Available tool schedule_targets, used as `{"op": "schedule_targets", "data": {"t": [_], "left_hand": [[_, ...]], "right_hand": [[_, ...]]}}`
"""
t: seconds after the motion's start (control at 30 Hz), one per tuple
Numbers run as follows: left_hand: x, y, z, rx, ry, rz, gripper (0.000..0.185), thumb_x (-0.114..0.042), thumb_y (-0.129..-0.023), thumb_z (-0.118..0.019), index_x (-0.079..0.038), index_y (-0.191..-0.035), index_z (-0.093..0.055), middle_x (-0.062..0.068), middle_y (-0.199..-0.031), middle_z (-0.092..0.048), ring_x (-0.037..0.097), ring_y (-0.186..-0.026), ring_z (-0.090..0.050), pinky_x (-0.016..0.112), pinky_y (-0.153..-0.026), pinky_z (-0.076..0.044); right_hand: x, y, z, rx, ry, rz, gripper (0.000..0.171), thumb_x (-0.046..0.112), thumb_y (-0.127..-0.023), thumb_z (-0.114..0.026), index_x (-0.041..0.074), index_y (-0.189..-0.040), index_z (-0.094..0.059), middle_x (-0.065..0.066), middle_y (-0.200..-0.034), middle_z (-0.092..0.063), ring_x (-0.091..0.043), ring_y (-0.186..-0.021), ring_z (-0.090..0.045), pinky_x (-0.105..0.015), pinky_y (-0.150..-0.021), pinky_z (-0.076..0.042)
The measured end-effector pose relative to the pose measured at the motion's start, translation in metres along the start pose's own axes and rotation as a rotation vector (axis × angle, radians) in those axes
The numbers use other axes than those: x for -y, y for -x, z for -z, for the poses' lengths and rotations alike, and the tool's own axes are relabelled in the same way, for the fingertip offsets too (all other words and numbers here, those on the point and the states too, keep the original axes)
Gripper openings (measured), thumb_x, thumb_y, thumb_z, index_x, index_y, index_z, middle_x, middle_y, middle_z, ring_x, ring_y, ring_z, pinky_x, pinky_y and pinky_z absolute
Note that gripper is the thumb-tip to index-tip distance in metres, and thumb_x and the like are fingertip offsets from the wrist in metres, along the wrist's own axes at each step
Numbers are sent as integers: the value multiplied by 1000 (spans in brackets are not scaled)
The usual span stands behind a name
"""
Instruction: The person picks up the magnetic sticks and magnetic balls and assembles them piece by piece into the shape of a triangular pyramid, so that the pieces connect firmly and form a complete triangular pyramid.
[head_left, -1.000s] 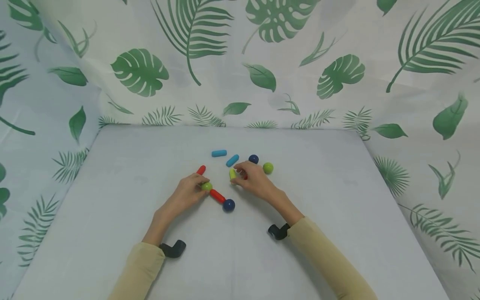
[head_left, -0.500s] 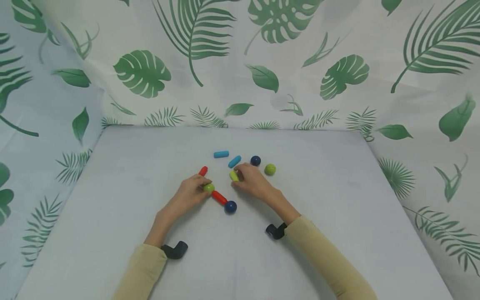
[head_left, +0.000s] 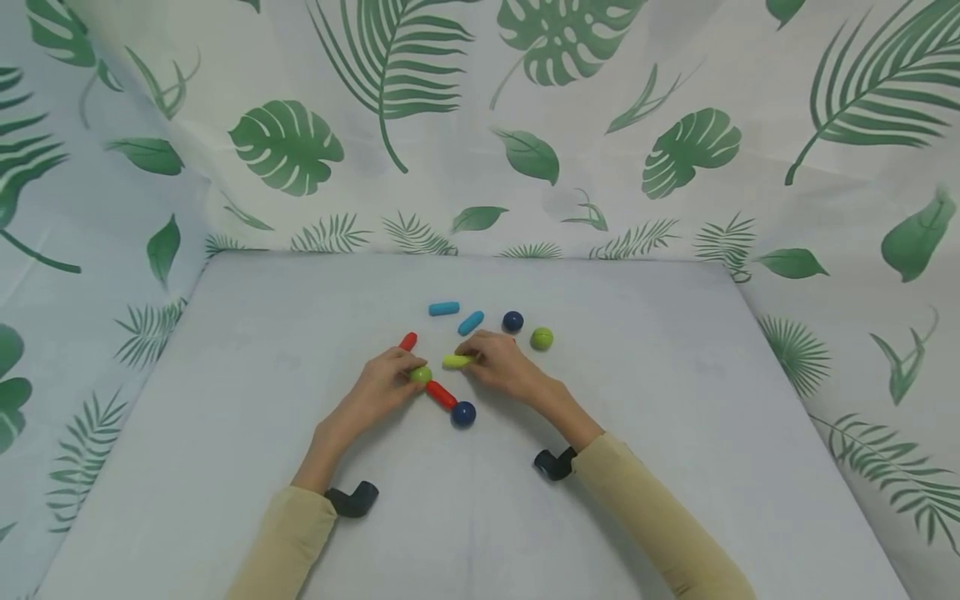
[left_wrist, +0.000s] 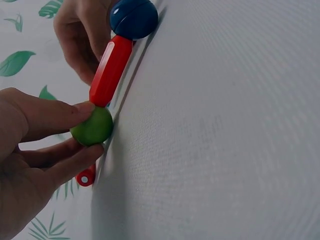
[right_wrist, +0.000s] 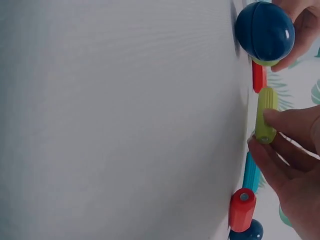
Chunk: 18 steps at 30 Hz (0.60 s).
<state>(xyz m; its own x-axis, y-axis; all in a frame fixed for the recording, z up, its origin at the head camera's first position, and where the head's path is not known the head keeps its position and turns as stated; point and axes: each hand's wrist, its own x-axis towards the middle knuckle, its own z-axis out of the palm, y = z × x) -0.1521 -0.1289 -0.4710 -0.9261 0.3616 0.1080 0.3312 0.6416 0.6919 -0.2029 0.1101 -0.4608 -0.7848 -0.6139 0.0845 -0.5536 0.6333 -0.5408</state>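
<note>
My left hand (head_left: 386,383) pinches a green ball (head_left: 420,375) (left_wrist: 92,126) that sits on the table. A red rod (head_left: 441,393) (left_wrist: 111,70) joins that ball to a dark blue ball (head_left: 462,413) (left_wrist: 133,17). A second red rod (head_left: 408,341) pokes out beyond the left fingers. My right hand (head_left: 498,365) holds a yellow-green rod (head_left: 456,361) (right_wrist: 265,114) between thumb and fingers, its free end pointing at the green ball with a small gap between them. In the right wrist view another red rod (right_wrist: 242,209) lies by the right palm.
Beyond the hands lie two light blue rods (head_left: 443,308) (head_left: 471,322), a dark blue ball (head_left: 513,321) and a green ball (head_left: 542,338). The grey table (head_left: 675,400) is enclosed by leaf-print cloth walls (head_left: 480,125) at the back and both sides.
My right hand has turned the yellow-green rod from nearly upright to lying flat and brought it left, toward the green ball. The left hand has stayed on the green ball.
</note>
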Motion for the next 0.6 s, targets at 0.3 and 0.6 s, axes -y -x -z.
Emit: {"op": "schedule_targets", "data": {"t": [0.3,0.6], "left_hand": [[-1,-1,0,6,4,15,35,-3,-90,-76,5,-124,-70,16,-115,-68,28,-101,-68,41,-92,-60],[-1,-2,0,12,-3,18,34,-2,-91,-75,5,-124,-69,16,-115,-68,29,-103,-67,41,-92,-59]], "right_hand": [[5,-5,-1,40,-16,95,23,-1,-92,-72,3,-114,-75,-9,-109,-76,-21,-100,-69,-30,-90,-60],[7,-6,-2,50,-12,114,22,1,-92,-73,3,-114,-75,-8,-109,-76,-20,-99,-69,-30,-91,-59]]}}
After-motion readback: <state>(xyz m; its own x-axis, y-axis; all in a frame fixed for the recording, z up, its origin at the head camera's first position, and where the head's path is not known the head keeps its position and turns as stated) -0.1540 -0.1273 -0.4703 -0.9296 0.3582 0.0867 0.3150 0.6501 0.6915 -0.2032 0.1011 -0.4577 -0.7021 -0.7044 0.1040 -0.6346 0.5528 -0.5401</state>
